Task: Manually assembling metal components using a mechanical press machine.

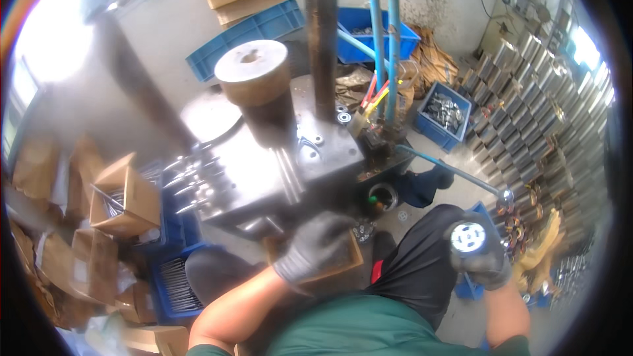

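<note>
My right hand [486, 265], in a dark grey glove, is closed on a bright round metal disc with holes [467, 237], out to the right beside my knee. My left hand [318, 245], in a grey glove, hovers by the front edge of the steel machine table [330, 158], above a cardboard box [355, 258]. Motion smears its fingers, so whether it holds anything cannot be made out. On the table stands a thick metal cylinder with a wide round top [252, 72]. Thin rods [285, 175] lie at its foot, and several pointed shafts [198, 181] sit at the left.
A blue-handled lever [455, 171] with a ball end juts out at the right. Stacked metal tubes [521, 112] rise beyond it. A blue bin of metal parts [443, 117] stands on the floor. At the left are cardboard boxes [128, 201] and a blue crate of rods [178, 283].
</note>
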Tool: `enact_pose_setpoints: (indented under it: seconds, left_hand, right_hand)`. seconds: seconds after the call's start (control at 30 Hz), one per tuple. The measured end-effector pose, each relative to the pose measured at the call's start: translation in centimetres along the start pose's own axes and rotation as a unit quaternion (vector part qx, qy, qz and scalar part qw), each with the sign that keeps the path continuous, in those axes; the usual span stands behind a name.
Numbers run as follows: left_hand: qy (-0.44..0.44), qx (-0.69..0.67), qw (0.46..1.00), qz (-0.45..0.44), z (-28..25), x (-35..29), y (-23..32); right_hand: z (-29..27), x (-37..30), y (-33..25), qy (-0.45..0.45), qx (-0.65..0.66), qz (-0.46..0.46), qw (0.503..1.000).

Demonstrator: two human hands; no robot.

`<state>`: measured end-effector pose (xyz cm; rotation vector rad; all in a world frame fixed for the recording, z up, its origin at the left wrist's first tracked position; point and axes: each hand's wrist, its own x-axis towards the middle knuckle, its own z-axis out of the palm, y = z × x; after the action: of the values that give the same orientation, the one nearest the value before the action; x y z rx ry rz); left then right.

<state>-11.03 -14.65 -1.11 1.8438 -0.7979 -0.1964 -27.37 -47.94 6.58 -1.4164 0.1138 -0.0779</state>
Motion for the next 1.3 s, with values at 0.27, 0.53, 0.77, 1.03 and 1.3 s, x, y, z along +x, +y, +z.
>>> enact_pose_setpoints:
  seconds: [0.27,0.53,0.77,1.03,1.3]
  left_hand:
    - [-0.129,-0.332,0.932,-0.065,2.8,-1.4,-0.8]
    - [0.016,-0.416,0.904,-0.100,5.1,-0.9,-3.8]
    - [0.003,-0.467,0.807,-0.361,6.0,-1.8,-3.9]
    - [0.031,-0.531,0.752,-0.389,6.1,-0.6,-5.4]
    - [0.064,-0.487,0.805,-0.332,5.2,0.4,-5.8]
  right_hand:
    - [14.2,12.0,2.9,-0.220,-0.005,-0.045,0.974]
    - [19.8,16.2,-0.4,-0.205,-0.034,-0.038,0.978]
    - [21.9,23.9,-8.9,-0.156,-0.359,-0.230,0.891]
    - [23.8,32.5,-10.1,-0.120,-0.374,-0.256,0.883]
    - [26.3,36.2,-12.0,-0.136,-0.514,-0.271,0.802]
